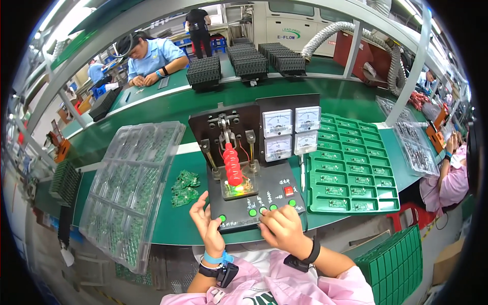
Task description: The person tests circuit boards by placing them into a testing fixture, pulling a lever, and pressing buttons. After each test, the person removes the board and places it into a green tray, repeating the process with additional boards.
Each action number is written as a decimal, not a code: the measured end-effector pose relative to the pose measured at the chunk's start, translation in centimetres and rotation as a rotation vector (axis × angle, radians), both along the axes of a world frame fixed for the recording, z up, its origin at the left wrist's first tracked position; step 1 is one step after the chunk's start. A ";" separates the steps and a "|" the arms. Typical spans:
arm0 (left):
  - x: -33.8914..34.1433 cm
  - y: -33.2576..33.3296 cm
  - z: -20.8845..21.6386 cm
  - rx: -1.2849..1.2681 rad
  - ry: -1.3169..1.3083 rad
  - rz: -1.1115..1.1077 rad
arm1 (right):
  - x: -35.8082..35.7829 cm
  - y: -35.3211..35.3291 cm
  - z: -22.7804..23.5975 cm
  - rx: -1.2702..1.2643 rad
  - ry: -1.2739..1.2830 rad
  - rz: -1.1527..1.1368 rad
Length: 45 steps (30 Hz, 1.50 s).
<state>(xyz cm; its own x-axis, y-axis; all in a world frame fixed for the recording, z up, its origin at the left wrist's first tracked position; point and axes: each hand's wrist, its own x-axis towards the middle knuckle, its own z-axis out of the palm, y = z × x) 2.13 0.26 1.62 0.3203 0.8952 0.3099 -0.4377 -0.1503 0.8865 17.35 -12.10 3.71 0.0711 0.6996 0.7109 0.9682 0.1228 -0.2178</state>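
A black test fixture (239,216) stands in front of me with a row of green buttons along its near edge. Its toggle clamp has a red ribbed handle (232,165), pointing down over a clear plate (241,193) where a yellow-green light glows. My left hand (207,223) holds nothing; its fingers are apart, beside the fixture's left front corner, with the thumb at the leftmost green button (222,218). My right hand (282,226) is curled, empty, with a fingertip at a middle green button (263,210). Four-part analog meters (278,123) sit on the upright panel.
Small green circuit boards (184,188) lie piled left of the fixture. A clear compartment tray (129,188) with boards is farther left. A green tray (353,168) of boards and a white pen-like tool (303,173) are to the right. Black racks (203,71) and a co-worker (152,58) are beyond.
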 end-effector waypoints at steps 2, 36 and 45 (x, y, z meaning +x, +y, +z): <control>0.4 0.2 -0.4 0.008 -0.034 0.003 | 0.6 0.9 1.8 -0.151 -0.020 -0.004; -9.0 10.0 3.3 0.925 1.248 0.124 | 4.8 7.7 5.1 -0.474 0.631 0.196; -4.1 5.4 7.0 1.179 0.852 0.086 | 4.7 8.4 5.0 -0.522 0.620 0.124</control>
